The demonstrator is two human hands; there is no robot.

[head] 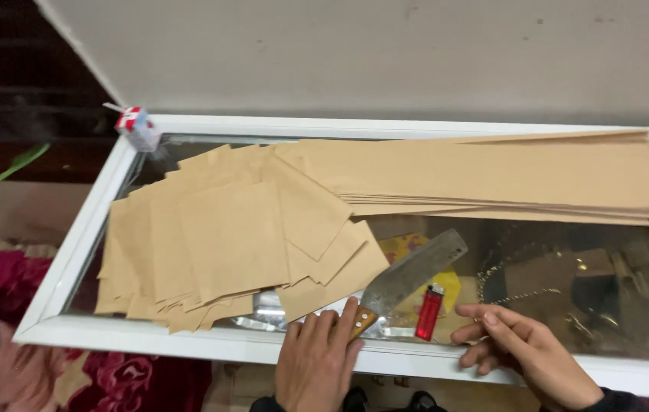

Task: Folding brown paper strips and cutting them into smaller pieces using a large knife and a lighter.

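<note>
My left hand (318,357) rests at the near edge of a white-framed glass counter top (80,236), fingers around the wooden handle of a broad metal knife (414,271) whose blade lies flat on the glass, pointing up and right. My right hand (519,347) rests on the glass to the right, fingers loosely curled, holding nothing. A red lighter (429,311) lies between the two hands. A spread of cut brown paper squares (225,236) covers the left of the glass. A stack of long brown paper strips (507,179) lies across the back right.
A small red and white box (135,126) sits on the frame's far left corner. A grey wall (385,53) rises behind the counter. Pink floral fabric (4,282) lies lower left. Chains and dark items (561,282) show beneath the glass.
</note>
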